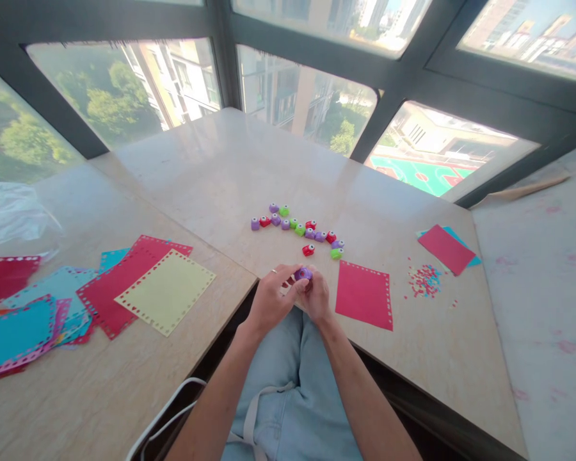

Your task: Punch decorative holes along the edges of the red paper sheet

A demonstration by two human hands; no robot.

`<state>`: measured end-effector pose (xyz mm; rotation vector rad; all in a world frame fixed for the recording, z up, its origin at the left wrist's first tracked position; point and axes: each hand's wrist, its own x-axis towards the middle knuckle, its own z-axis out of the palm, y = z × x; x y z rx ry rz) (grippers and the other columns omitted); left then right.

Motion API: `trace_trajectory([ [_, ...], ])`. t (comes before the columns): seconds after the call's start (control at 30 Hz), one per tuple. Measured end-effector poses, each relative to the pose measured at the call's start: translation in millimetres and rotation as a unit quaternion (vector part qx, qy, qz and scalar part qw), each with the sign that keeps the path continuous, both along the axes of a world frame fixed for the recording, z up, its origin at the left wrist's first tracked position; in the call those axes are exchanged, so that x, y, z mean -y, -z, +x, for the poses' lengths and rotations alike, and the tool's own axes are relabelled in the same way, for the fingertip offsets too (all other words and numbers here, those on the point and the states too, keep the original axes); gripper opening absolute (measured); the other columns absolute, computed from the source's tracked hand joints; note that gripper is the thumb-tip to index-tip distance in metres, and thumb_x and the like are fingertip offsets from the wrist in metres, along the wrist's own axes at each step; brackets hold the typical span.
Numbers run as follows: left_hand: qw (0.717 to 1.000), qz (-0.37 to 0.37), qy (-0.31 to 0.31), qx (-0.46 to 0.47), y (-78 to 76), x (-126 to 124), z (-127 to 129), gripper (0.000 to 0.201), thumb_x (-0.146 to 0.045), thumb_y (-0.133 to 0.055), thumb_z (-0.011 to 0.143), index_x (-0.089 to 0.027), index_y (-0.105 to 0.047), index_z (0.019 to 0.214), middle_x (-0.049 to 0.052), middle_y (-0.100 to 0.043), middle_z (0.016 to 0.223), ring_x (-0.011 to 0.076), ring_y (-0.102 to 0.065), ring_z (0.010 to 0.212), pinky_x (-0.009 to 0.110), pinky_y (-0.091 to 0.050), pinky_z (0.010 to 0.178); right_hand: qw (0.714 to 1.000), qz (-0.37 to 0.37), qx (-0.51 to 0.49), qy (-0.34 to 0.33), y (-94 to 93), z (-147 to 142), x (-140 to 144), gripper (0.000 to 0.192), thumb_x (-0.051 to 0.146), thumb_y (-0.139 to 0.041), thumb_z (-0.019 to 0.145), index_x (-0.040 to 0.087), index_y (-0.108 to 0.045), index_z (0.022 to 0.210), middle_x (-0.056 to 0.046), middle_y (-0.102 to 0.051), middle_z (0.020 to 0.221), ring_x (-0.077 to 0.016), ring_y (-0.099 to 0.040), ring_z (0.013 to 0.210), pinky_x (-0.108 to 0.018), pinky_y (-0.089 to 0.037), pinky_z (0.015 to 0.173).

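Observation:
A purple paper punch [303, 273] is held between my two hands, over the table's front edge above my lap. My left hand [274, 296] has its fingers and thumb closed on the punch from the left. From the other side, my right hand [319, 296] grips it too, its fingers partly hiding the underside. A red sheet [365, 296] with holes punched along its right edge lies just right of my hands. Beyond them sits a single red punch [308, 250], with a row of purple, red and green punches [300, 228] behind it.
Stacked at left are punched sheets, a pale yellow sheet [167, 291] on top and a blue sheet [19, 333] farther left. Crumpled clear plastic [12, 214] lies behind. To the right are paper bits [425, 280] and small red and blue cards [446, 248]. Windows border the table.

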<state>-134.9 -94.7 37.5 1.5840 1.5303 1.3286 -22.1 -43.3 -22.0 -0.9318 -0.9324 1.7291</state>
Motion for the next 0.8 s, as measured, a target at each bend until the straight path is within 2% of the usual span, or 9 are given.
trace_trajectory([
  [0.17,1.000,-0.005,0.005,0.030,-5.3,1.8,7.5,0.030,-0.029,-0.062,0.087,-0.018,-0.066,0.115,0.006,-0.068,0.098,0.0134,-0.063,0.079,0.024,-0.052,0.071,0.996,-0.034,-0.081,0.009,1.8,5.8,1.3,0.032,0.050,-0.061,0.083,0.022,-0.053,0.070,0.004,-0.053,0.059,-0.0130,-0.049,0.054,-0.026,-0.043,0.050],
  [0.27,1.000,0.001,-0.005,0.022,-6.0,3.3,8.5,0.029,-0.028,-0.063,0.086,-0.019,-0.066,0.114,0.006,-0.068,0.100,0.0145,-0.063,0.082,0.024,-0.053,0.072,0.992,-0.028,-0.126,-0.005,-1.5,5.5,3.6,0.037,0.056,-0.063,0.082,0.020,-0.060,0.074,0.001,-0.061,0.066,-0.0143,-0.056,0.060,-0.027,-0.047,0.056],
  [0.37,1.000,0.010,-0.026,-0.011,-3.8,2.9,9.9,0.028,-0.023,-0.062,0.086,-0.019,-0.067,0.113,0.007,-0.067,0.102,0.0150,-0.063,0.085,0.026,-0.053,0.076,0.990,-0.006,-0.141,-0.014,-2.6,3.8,4.7,0.040,0.058,-0.064,0.081,0.019,-0.064,0.079,0.000,-0.065,0.072,-0.0139,-0.059,0.063,-0.027,-0.049,0.060],
  [0.53,0.998,0.017,-0.047,-0.043,-0.3,-0.3,12.0,0.027,-0.017,-0.059,0.086,-0.019,-0.067,0.111,0.007,-0.066,0.104,0.0153,-0.062,0.087,0.028,-0.053,0.079,0.989,0.000,-0.148,-0.010,-3.6,2.7,3.7,0.033,0.051,-0.069,0.081,0.019,-0.066,0.082,0.000,-0.068,0.077,-0.0123,-0.061,0.067,-0.023,-0.050,0.061],
  [0.67,0.998,0.023,-0.041,-0.046,-1.5,-1.8,13.6,0.026,-0.016,-0.056,0.087,-0.019,-0.069,0.109,0.008,-0.067,0.104,0.0169,-0.063,0.092,0.030,-0.053,0.084,0.985,-0.015,-0.170,0.002,-5.2,4.5,2.9,0.026,0.045,-0.069,0.082,0.020,-0.066,0.080,0.001,-0.069,0.078,-0.0123,-0.062,0.068,-0.024,-0.052,0.064],
  [0.8,0.998,0.021,-0.049,-0.020,-1.7,-3.9,18.0,0.024,-0.018,-0.057,0.087,-0.018,-0.071,0.107,0.008,-0.068,0.102,0.0165,-0.064,0.090,0.028,-0.053,0.081,0.984,-0.036,-0.174,-0.011,-4.2,6.9,1.8,0.023,0.043,-0.065,0.086,0.020,-0.066,0.082,0.000,-0.070,0.081,-0.0138,-0.065,0.073,-0.026,-0.054,0.069],
])
